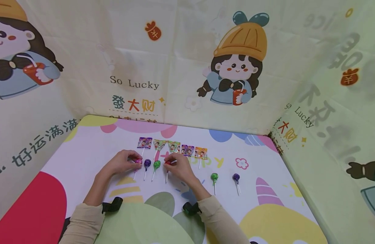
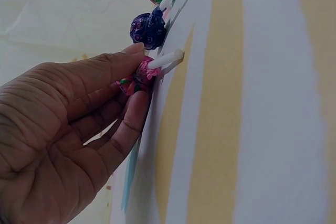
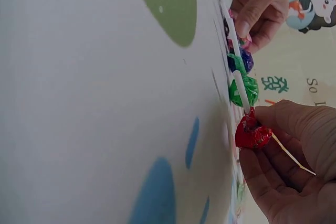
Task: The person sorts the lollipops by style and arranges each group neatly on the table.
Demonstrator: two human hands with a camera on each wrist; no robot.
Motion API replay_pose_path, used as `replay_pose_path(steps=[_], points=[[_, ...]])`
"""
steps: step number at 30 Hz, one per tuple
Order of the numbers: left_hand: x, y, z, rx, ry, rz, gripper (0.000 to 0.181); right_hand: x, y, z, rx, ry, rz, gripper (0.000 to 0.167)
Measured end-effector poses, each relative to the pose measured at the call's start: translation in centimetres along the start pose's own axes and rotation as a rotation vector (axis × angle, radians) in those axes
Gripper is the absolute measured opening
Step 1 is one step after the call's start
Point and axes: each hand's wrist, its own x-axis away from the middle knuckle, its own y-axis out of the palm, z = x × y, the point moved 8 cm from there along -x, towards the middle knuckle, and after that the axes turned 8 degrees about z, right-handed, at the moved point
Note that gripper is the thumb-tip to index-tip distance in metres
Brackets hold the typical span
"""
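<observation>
Pink lollipop (image 1: 138, 162): left of centre in the head view, wrapped head pinched by the left hand (image 1: 121, 162).
Red lollipop (image 3: 253, 134): near centre in the head view, head pinched by the right hand (image 1: 179, 166).
Purple lollipop (image 1: 147, 163), green lollipop (image 1: 157, 164): between the hands, on the table (image 1: 224, 200).
Grip rationale: round heads probably hold steadier than thin sticks.
Row rationale: matching stick directions suggest deliberate alignment.
Arms (image 1: 97, 188): rise from the bottom edge, angled inward.

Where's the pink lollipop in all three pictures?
Head: the pink lollipop is left of centre, below the middle, pinched by the left hand.
Left wrist: left of centre, slightly above the middle.
Right wrist: near the top, right of centre, partly hidden by that hand.
Shared landmark: the nearest purple lollipop, just beside it.
</observation>
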Motion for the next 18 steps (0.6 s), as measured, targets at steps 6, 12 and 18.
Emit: replay_pose_path(steps=[6, 12, 18], points=[[0.03, 0.01, 0.04, 0.000, -0.006, -0.001, 0.032, -0.14, 0.44, 0.02, 0.008, -0.017, 0.002, 0.015], [-0.02, -0.10, 0.01, -0.003, 0.007, 0.005, 0.031, -0.21, 0.57, 0.05, 0.009, -0.021, -0.001, 0.017], [-0.03, -0.12, 0.04, -0.003, 0.012, 0.008, 0.031, -0.12, 0.47, 0.08, 0.016, -0.015, 0.009, 0.020]])
